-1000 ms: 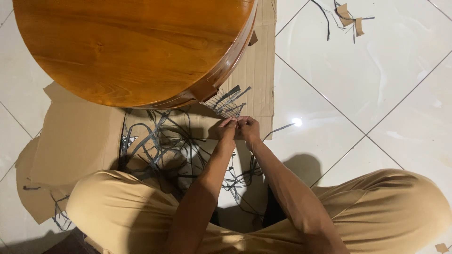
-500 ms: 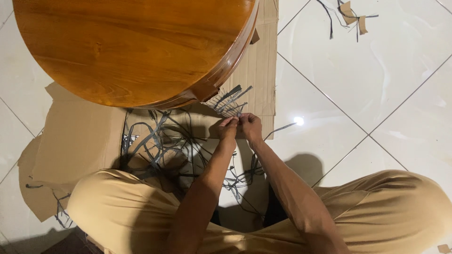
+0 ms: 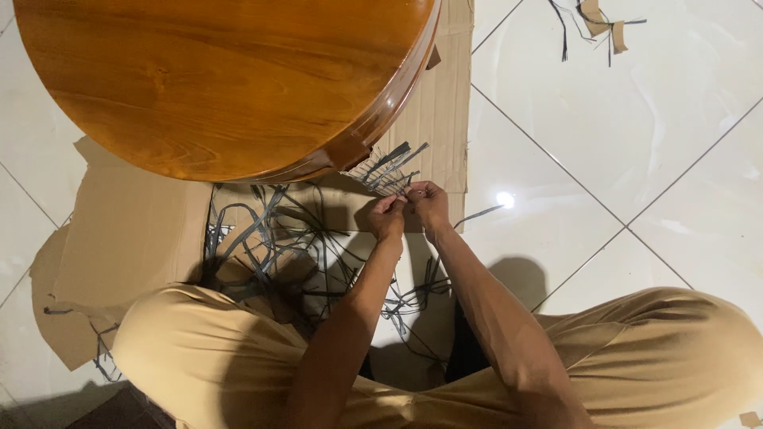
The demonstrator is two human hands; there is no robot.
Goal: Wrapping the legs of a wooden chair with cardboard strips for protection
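At frame centre my left hand (image 3: 387,216) and right hand (image 3: 429,203) meet, each grip pinching thin strips (image 3: 385,168) that fan up to the round desk's (image 3: 222,79) rim, kept taut there; loose strips litter the cardboard (image 3: 135,230) below.

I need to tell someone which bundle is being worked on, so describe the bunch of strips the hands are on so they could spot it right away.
Start at the big round glossy wooden tabletop and follow its lower right edge. Just below it, a fan of grey strips sticks out over the cardboard, with the left hand and right hand pinching its near end. Unlike the loose tangle of dark strips lying to its left, these sit side by side.
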